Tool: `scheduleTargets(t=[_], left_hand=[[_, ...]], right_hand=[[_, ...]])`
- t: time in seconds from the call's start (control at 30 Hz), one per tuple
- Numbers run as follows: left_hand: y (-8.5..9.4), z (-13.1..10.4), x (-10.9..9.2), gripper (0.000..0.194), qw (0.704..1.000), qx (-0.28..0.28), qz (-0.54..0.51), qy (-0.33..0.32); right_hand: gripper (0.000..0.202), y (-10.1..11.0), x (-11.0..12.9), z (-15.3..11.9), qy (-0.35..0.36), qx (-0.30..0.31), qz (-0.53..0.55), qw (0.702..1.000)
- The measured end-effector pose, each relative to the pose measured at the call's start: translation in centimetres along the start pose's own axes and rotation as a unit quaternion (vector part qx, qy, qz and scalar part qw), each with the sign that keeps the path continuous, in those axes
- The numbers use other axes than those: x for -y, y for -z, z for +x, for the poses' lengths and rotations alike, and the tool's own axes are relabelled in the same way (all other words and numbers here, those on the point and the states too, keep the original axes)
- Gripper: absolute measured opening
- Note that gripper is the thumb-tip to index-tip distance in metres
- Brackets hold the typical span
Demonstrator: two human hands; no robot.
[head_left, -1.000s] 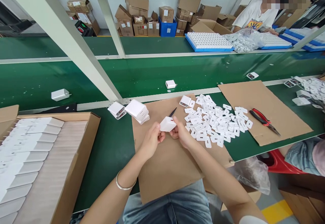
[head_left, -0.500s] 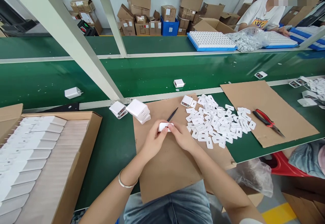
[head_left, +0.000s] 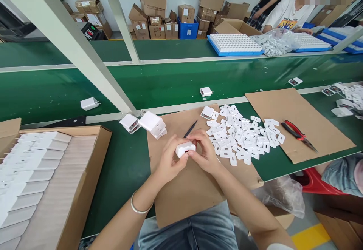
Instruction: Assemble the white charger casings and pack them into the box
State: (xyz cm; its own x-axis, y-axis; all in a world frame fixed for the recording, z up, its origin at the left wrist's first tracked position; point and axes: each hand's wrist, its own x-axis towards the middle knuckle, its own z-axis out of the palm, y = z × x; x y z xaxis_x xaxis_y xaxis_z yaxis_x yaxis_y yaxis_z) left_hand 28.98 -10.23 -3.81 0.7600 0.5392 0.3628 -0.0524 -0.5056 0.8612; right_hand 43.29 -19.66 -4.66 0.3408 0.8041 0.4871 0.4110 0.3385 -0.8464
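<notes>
Between my two hands is a white charger housing [head_left: 185, 149], its slotted end face turned toward me. My left hand [head_left: 171, 155] is closed around its left side, thumb at the lower front. My right hand [head_left: 204, 152] pinches its right side with thumb and fingers. A black pointed tool [head_left: 190, 128] lies just beyond my hands on the brown cardboard sheet [head_left: 190, 189]. To the right spreads a pile of small white slotted cover plates [head_left: 244, 135]. One charger housing [head_left: 207, 112] lies at the pile's far left, and several stacked chargers [head_left: 151, 123] sit left of my hands.
At the left stands an open carton [head_left: 93, 167] with rows of white chargers. Red-handled pliers [head_left: 299, 135] rest on a second cardboard sheet [head_left: 283, 110]. Chargers ride on the green conveyor belt [head_left: 159, 82] behind a slanted white post [head_left: 70, 42]. Co-workers are across the line.
The charger housing has tilted and come up a little, showing more of its slotted face. My right fingers have lifted and bent. Chargers on the belt have shifted right, and another person appears behind.
</notes>
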Motion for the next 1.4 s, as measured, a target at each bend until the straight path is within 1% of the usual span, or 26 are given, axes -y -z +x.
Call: scheduleTargets(t=[0.03,0.1,0.23,0.3,0.37,0.47,0.53,0.73,0.87,1.0,1.07,1.13,1.2,1.27,1.33,1.4], left_hand=[[0.0,0.0,-0.1,0.028,1.000,0.000,0.009,0.016],[-0.1,-0.1,-0.3,0.030,0.998,-0.007,0.020,0.058],[0.0,0.1,-0.3,0.030,0.987,-0.012,-0.007,0.162],[0.2,0.3,-0.2,0.028,0.983,0.000,-0.025,0.182],[0.4,0.5,0.0,0.029,0.981,0.018,-0.021,0.191],[0.8,0.7,0.2,0.032,0.974,0.047,0.019,0.219],[1.0,0.7,0.2,0.033,0.969,0.056,0.043,0.237],[1.0,1.0,-0.2,0.035,0.960,0.063,0.082,0.259],[0.8,1.0,-0.4,0.034,0.956,0.056,0.097,0.271],[0.7,1.0,-0.4,0.035,0.952,0.054,0.100,0.283],[0.7,1.0,-0.4,0.036,0.952,0.048,0.090,0.289],[0.8,1.1,-0.4,0.036,0.953,0.038,0.074,0.292],[0.8,1.1,-0.3,0.035,0.954,0.029,0.067,0.291],[0.8,1.0,-0.3,0.033,0.954,0.026,0.070,0.289],[0.7,0.9,-0.3,0.030,0.955,0.021,0.074,0.286],[0.5,0.8,-0.3,0.027,0.961,0.016,0.064,0.269]], right_hand=[[0.029,0.0,0.1,0.0,0.018,-0.008,-0.015,1.000],[0.026,0.1,0.4,0.2,0.031,-0.013,-0.040,0.999],[0.025,0.1,0.8,0.4,0.008,0.007,-0.051,0.999],[0.032,0.2,0.8,0.5,-0.018,0.030,-0.042,0.999],[0.041,0.3,0.7,0.6,-0.039,0.062,-0.030,0.997],[0.038,0.6,0.5,0.7,-0.053,0.101,-0.033,0.993],[0.036,0.7,0.5,0.8,-0.065,0.106,-0.039,0.991],[0.032,0.5,0.5,0.9,-0.096,0.098,-0.029,0.990],[0.027,0.2,0.4,0.7,-0.114,0.074,-0.023,0.991],[0.017,0.3,0.1,0.8,-0.161,0.076,-0.024,0.984],[0.016,0.7,-0.3,1.1,-0.189,0.056,-0.006,0.980],[0.019,1.4,-1.1,1.4,-0.209,0.009,-0.006,0.978],[0.021,2.3,-2.1,1.6,-0.230,-0.032,-0.066,0.970],[0.023,3.2,-3.3,1.6,-0.239,-0.040,-0.171,0.955],[0.026,4.1,-4.6,1.6,-0.210,-0.042,-0.277,0.937],[0.030,5.0,-5.7,1.6,-0.177,-0.061,-0.367,0.911]])
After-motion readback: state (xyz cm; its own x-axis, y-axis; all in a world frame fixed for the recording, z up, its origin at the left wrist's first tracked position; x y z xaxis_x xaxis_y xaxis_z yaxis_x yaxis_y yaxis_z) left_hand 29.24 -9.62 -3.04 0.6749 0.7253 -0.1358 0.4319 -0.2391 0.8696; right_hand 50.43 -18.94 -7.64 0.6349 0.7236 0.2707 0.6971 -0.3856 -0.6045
